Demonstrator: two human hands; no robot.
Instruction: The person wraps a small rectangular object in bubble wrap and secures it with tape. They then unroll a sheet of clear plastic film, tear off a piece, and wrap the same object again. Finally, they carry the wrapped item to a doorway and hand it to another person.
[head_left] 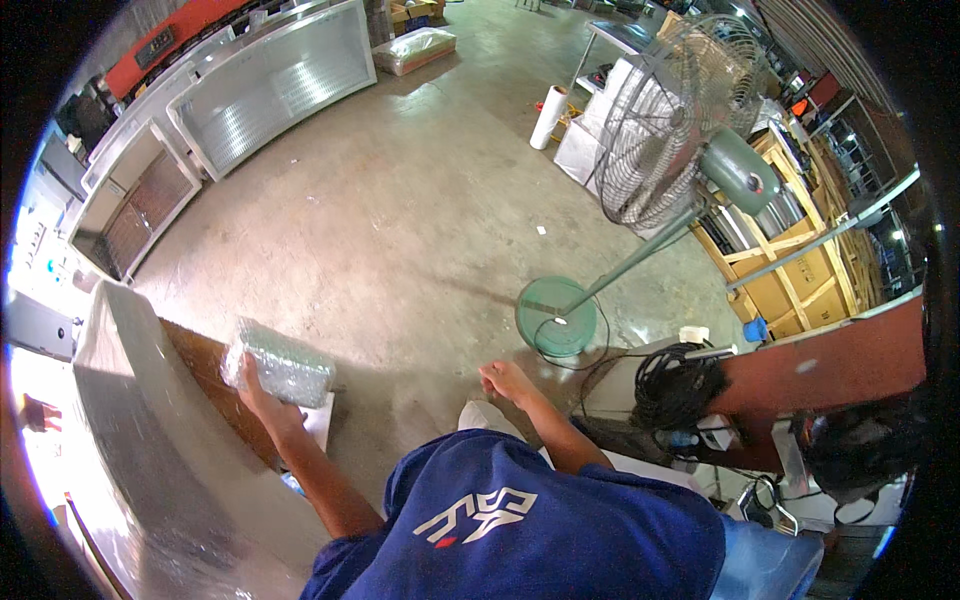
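My left hand (pixel 262 397) grips a bubble-wrapped package (pixel 297 368), a clear, shiny block, at its left end. The thumb lies up along the wrap, and what is inside cannot be made out. Just below the package shows part of a white flat piece (pixel 319 420). Beside it, at the left, stands a large block wrapped in clear film (pixel 140 430), with a brown panel (pixel 215 380) along its side. My right hand (pixel 507 381) is held in front of my body with its fingers curled in, and no object shows in it. It is nearest to the fan's round green base (pixel 556 318).
A tall caged fan (pixel 660 140) leans across the right side on its pole. Coiled black cable (pixel 680 385) lies near a reddish-brown surface (pixel 830 350). A wooden crate (pixel 800 260) and a white roll (pixel 548 118) stand farther right; framed metal panels (pixel 275 90) stand far left.
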